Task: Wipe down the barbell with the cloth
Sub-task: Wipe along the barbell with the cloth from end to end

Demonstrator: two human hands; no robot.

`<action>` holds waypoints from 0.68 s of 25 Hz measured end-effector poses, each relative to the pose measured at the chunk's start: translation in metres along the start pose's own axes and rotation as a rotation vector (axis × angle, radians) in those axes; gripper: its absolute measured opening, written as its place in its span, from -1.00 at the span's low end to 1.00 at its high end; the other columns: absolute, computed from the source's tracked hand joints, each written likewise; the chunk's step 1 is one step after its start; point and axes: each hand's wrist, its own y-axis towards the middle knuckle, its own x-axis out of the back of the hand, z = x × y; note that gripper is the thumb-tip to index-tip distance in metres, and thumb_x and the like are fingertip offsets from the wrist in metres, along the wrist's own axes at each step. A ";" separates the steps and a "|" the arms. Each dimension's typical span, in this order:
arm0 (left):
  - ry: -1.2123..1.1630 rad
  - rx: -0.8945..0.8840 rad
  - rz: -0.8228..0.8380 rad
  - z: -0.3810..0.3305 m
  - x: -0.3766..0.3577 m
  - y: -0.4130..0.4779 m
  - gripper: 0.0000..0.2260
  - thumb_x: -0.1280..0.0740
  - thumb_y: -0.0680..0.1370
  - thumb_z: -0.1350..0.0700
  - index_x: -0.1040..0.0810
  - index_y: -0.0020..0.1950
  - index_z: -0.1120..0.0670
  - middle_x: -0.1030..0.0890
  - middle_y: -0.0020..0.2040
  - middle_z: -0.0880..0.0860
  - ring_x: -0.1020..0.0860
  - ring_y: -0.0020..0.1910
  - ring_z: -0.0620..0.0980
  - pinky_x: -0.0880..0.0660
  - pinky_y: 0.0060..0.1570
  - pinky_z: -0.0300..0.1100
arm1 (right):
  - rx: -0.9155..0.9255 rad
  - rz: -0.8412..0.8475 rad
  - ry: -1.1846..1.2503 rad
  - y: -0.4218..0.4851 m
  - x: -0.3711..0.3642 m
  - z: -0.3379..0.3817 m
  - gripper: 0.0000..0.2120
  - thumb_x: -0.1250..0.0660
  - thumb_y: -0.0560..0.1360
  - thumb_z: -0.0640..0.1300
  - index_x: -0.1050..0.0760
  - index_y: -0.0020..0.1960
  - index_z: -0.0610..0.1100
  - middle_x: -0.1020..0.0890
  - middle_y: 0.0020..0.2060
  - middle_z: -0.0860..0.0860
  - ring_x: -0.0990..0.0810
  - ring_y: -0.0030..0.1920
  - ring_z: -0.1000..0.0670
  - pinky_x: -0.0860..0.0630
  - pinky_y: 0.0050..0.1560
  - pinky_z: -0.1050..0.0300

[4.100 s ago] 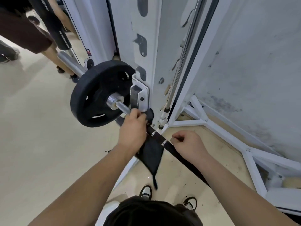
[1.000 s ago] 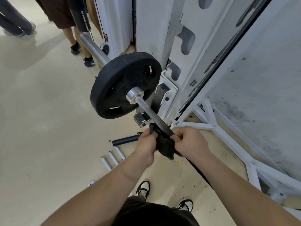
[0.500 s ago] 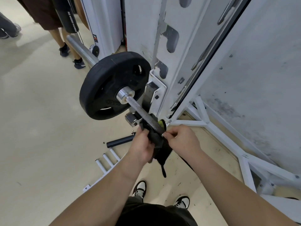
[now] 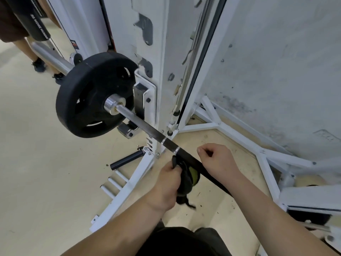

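Observation:
The barbell (image 4: 147, 128) runs diagonally from a black weight plate (image 4: 86, 106) at upper left down toward me, resting in a hook on the white rack. My left hand (image 4: 167, 183) grips a bunched dark cloth (image 4: 184, 179) with a yellow-green patch, held just below and against the bar's dark shaft. My right hand (image 4: 217, 160) hovers in a loose fist just right of the bar, above the shaft, with nothing in it.
The white rack upright (image 4: 162, 71) and its floor braces (image 4: 217, 126) stand right behind the bar. A black peg (image 4: 127, 160) and white storage pegs (image 4: 113, 183) stick out low on the left. Another person's legs (image 4: 27, 50) stand at far left. A grey wall (image 4: 276, 71) closes the right side.
My right hand let go of the cloth and lifted off to the right of the bar. My left hand slid with the cloth down the bar, away from the plate.

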 end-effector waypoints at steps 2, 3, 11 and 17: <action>0.069 -0.117 -0.170 -0.006 0.001 -0.013 -0.76 -0.20 0.70 0.24 -0.65 0.01 0.13 -0.73 -0.12 0.15 -0.70 -0.22 0.04 -0.59 -0.22 -0.16 | 0.011 -0.003 0.008 -0.008 0.008 -0.010 -0.76 -0.32 0.58 -0.11 -0.65 -0.22 -0.06 -0.70 -0.24 0.06 -0.63 -0.11 0.07 -0.51 -0.03 0.17; 0.125 -0.241 -0.288 -0.012 0.003 -0.012 -0.79 -0.22 0.70 0.20 -0.62 -0.03 0.10 -0.70 -0.14 0.10 -0.65 -0.22 0.01 -0.53 -0.22 -0.17 | 0.010 -0.004 0.014 -0.012 0.013 -0.015 -0.77 -0.31 0.58 -0.10 -0.65 -0.21 -0.05 -0.71 -0.23 0.08 -0.63 -0.09 0.08 -0.53 -0.02 0.16; 1.117 -1.050 -0.292 0.040 -0.039 0.002 -0.82 -0.36 0.60 0.25 -0.65 0.18 0.16 -0.51 0.17 0.09 -0.60 -0.03 0.11 -0.59 -0.01 -0.01 | 0.030 0.022 0.036 -0.057 0.053 -0.066 -0.77 -0.31 0.57 -0.08 -0.64 -0.23 -0.06 -0.66 -0.29 0.05 -0.61 -0.20 0.03 -0.57 -0.11 0.06; 1.238 -0.929 -0.424 0.039 -0.061 -0.006 -0.78 -0.29 0.65 0.18 -0.65 0.25 0.15 -0.52 0.17 0.11 -0.58 -0.02 0.20 -0.56 0.06 0.03 | 0.056 0.024 0.022 -0.098 0.074 -0.102 -0.79 -0.27 0.52 -0.11 -0.60 -0.24 -0.10 -0.64 -0.33 0.02 -0.60 -0.27 -0.04 -0.56 -0.25 -0.01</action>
